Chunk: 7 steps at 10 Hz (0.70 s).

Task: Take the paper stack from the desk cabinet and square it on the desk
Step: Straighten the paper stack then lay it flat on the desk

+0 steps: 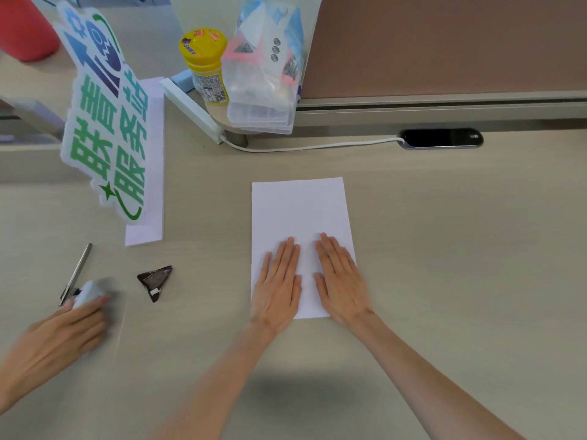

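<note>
A white paper stack (pixel 298 208) lies flat on the beige desk (pixel 444 249), long side running away from me, its edges aligned. My left hand (pixel 278 284) rests palm down on the stack's near left part, fingers straight and together. My right hand (pixel 341 277) lies palm down on its near right part, reaching just past the right edge. Neither hand grips anything. The desk cabinet is not in view.
Another person's blurred hand (pixel 60 338) at the lower left holds a small white object (pixel 87 293) beside a metal pen (pixel 76 273). A dark wrapper (pixel 155 281), a green-lettered sign (pixel 108 122), another sheet (pixel 149 173), a yellow jar (pixel 206 65), clear bags (pixel 263 71), a cable (pixel 311 147).
</note>
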{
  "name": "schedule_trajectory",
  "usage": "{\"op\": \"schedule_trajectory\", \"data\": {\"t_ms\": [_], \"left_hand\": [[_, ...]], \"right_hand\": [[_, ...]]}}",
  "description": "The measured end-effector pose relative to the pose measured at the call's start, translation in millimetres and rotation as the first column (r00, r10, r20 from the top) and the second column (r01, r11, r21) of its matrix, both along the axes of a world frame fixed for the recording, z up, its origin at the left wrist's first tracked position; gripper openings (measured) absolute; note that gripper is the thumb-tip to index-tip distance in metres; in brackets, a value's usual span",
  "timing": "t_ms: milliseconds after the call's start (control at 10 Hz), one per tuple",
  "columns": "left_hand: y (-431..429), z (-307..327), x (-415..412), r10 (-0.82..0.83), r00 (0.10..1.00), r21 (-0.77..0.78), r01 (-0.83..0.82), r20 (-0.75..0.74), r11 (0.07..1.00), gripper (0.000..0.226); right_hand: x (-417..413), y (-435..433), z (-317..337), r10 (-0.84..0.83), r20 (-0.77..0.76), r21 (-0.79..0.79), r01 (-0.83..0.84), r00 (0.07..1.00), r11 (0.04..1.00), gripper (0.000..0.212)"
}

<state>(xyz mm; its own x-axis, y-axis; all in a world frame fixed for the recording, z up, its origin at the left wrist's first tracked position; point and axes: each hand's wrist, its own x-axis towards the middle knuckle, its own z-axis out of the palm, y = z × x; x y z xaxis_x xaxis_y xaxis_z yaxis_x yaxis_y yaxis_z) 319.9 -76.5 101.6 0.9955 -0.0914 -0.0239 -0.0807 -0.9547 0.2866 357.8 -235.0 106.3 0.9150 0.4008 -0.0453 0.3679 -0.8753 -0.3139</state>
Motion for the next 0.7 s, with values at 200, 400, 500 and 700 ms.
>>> {"op": "schedule_trajectory", "data": {"t_ms": [200,400,500,700], "left_hand": [[-1,-9,-6,0.004,0.999,0.070,-0.002,-0.037,0.998,0.056],[-2,-10,-8,0.001,0.999,0.076,0.003,-0.049,0.997,0.057],[-2,-10,-6,-0.004,0.999,0.081,0.008,-0.052,0.997,0.057],[1,1,2,-0.011,0.995,0.129,0.024,-0.098,0.991,0.055]], "right_hand": [[-6,0,-10,0.040,-0.039,-0.069,-0.043,0.998,0.997,0.059],[-8,-1,-11,0.037,-0.028,-0.068,-0.038,0.999,0.997,0.059],[-7,1,-11,0.038,-0.037,-0.075,-0.040,0.999,0.996,0.059],[0,4,3,0.043,-0.113,-0.094,-0.054,0.993,0.994,0.062]]}}
